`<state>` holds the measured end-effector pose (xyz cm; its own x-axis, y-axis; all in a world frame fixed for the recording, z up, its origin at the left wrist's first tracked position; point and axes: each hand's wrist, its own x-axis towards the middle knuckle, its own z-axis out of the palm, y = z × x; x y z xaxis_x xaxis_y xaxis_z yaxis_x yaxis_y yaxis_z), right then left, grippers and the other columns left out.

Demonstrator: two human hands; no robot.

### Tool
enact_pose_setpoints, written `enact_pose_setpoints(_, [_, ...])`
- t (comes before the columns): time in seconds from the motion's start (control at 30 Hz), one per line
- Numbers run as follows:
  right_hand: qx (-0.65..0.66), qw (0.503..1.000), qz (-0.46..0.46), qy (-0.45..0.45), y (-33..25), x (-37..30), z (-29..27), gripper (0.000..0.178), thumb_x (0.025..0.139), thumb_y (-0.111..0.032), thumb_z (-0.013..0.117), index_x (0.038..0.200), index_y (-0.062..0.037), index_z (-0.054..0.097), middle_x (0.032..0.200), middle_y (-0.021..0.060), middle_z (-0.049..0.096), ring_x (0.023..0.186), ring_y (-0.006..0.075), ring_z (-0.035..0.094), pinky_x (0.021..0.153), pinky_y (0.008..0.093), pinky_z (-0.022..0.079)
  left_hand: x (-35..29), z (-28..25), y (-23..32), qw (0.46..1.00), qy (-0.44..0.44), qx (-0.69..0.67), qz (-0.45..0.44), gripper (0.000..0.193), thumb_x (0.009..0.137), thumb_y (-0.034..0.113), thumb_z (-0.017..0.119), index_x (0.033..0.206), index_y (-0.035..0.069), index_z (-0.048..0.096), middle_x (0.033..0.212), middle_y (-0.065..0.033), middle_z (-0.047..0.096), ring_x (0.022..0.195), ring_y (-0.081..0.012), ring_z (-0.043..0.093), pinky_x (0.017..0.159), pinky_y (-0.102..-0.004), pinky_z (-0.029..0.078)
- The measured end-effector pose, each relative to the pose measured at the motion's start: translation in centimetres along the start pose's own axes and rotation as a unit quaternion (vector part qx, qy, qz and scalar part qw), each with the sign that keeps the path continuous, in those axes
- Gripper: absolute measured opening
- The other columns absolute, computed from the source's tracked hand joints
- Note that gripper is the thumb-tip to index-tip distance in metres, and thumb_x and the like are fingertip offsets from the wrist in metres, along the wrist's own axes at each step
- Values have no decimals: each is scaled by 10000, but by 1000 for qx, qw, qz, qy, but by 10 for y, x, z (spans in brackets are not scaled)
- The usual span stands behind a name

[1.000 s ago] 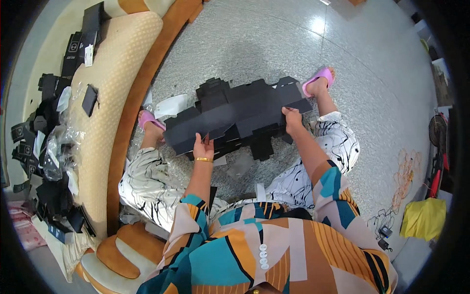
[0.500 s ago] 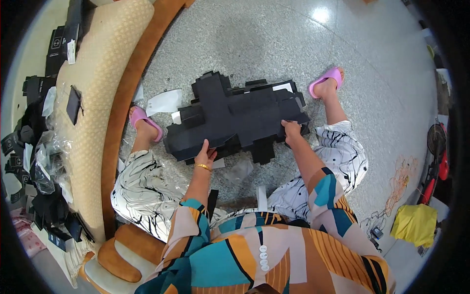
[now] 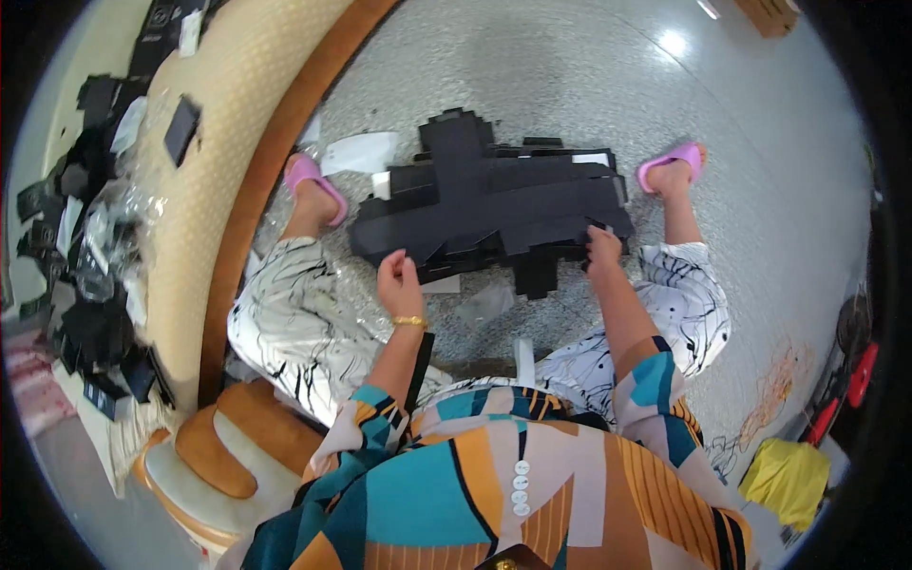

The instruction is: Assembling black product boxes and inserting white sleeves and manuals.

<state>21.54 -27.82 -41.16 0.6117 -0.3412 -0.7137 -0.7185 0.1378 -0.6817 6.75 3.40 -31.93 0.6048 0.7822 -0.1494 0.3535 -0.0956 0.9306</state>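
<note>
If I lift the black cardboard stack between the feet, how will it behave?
The black cardboard stack may slide apart, as its layers' edges lie staggered and no band shows around them. Each sheet looks thin, so probably light and somewhat bendy. The flaps jutting from its sides could flop or snag.

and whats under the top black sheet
Edges of more black sheets stick out from under the top sheet, and a white scrap shows at the left; whatever lies further in is covered.

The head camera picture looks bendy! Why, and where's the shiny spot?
In the head view, the fisheye lens bends straight edges toward the dark rim; also in the head view, a white glare spot sits on the grey floor, upper right.
</note>
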Motion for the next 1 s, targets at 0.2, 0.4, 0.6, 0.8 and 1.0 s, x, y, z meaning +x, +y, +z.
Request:
enact_pose_setpoints(0.2, [-128, 981, -97, 112, -7, -22, -5, 158, 699, -128, 613, 802, -11, 590, 739, 72, 584, 640, 201, 525, 608, 326, 415, 27, 3, 23, 936, 18, 285, 204, 233, 727, 124, 574, 955, 74, 580, 1032, -134, 526, 1010, -303, 458, 883, -405, 342])
enact_pose_setpoints(0.4, [-391, 762, -501, 127, -52, -69, 20, 221, 656, -79, 586, 868, -37, 542, 875, 141, 548, 838, 307, 514, 715, 401, 410, 32, 23, 30, 851, -170, 445, 222, 432, 771, 273, 566, 1166, 119, 481, 1333, -158, 279, 1261, -324, 194, 960, -604, 161])
enact_pose_setpoints(0.6, [-485, 700, -519, -79, -53, -80, 46, 359, 671, -148, 634, 994, -41, 519, 1050, 162, 493, 966, 342, 467, 840, 408, 365, 66, 39, 29, 777, -183, 518, 307, 542, 752, 271, 595, 1245, 158, 400, 1365, -145, 231, 1272, -318, 183, 945, -637, 118])
enact_pose_setpoints(0.8, [-571, 558, -541, -265, -47, -113, 44, 622, 694, -239, 662, 1245, -137, 392, 1264, 171, 365, 1169, 320, 354, 911, 409, 325, 133, 48, 18, 725, -215, 583, 298, 266, 733, 240, 616, 989, 178, 576, 1183, -60, 465, 1196, -257, 320, 914, -671, 100])
enact_pose_setpoints(1.0, [-610, 514, -557, -231, -7, -93, 63, 468, 791, -122, 528, 1243, -148, 409, 1248, 164, 398, 1131, 317, 390, 908, 408, 328, 163, 71, 30, 716, -257, 562, 324, 91, 741, 232, 608, 818, 184, 615, 987, 23, 550, 1093, -189, 418, 914, -668, 107])
